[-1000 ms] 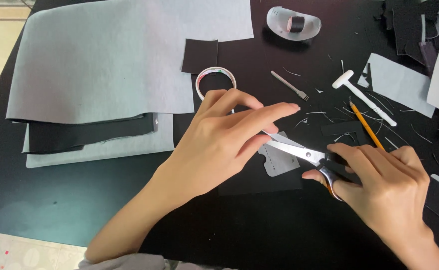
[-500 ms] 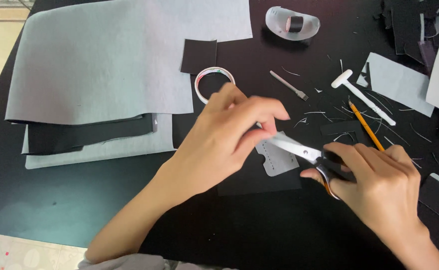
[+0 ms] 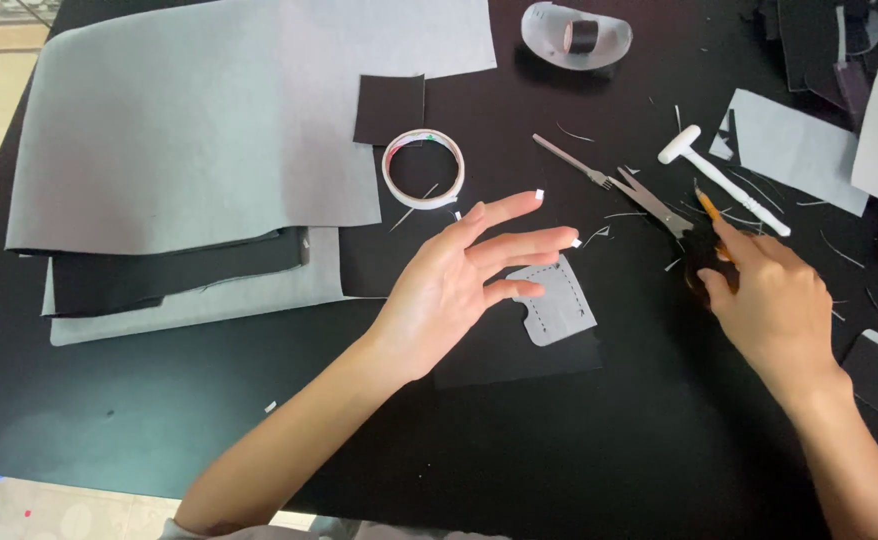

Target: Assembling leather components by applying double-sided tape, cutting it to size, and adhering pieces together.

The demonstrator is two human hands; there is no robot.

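Scissors (image 3: 659, 205) laid on bench (image 3: 109, 400), handles covered by right hand (image 3: 774, 300), grip unclear. Left hand (image 3: 459, 285) spread wide, empty, hovered above grey cut piece (image 3: 559, 305), tape bits seen on fingertips (image 3: 539, 195).

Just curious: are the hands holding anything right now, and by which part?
The right hand rests on the scissors' handles on the table. The left hand is open, holding nothing.

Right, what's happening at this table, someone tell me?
A person is working with cut sheets on a black table. The right hand rests on the scissors, blades lying open on the table. The left hand hovers open over a small grey cut piece, tiny white bits stuck to its fingertips. A tape ring lies nearby.
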